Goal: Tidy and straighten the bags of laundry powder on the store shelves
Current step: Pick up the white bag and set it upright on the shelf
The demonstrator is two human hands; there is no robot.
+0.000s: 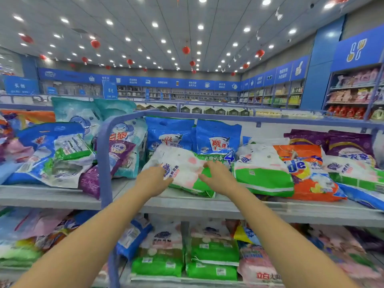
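A: Through the head camera, where do we find the hands?

B: Both reach over the front edge of the top shelf (197, 206). Our left hand (154, 177) grips the near left side of a white and green bag (187, 173), thumb on top and fingers beneath, as far as we can make out. Our right hand (218, 176) holds the bag's right side with its fingers curled over the top. Blur smears the fingertips, so we cannot tell how deep either grip goes.

A: How does the bag lie?

B: Tilted. Its far end leans on two blue bags (217, 136) standing upright behind it, and its near end is down on the shelf. It hides their lower parts from us.

A: What do we make out to the right?

B: A second green bag (261, 173) lies just beside ours and touches an orange bag (307, 173). Purple bags (349, 144) lean behind that. The last bags on that side are cut off by the picture's edge.

A: And to the left?

B: A blue rail (102, 159) divides the shelf. Beyond it a heap of bags (54, 159) lies askew, one upon another.

A: Beneath the top shelf?

B: Our forearms cross in front and cover part of what lies there. We see flat green packs (158, 265) in stacks, their print too blurred for us to read.
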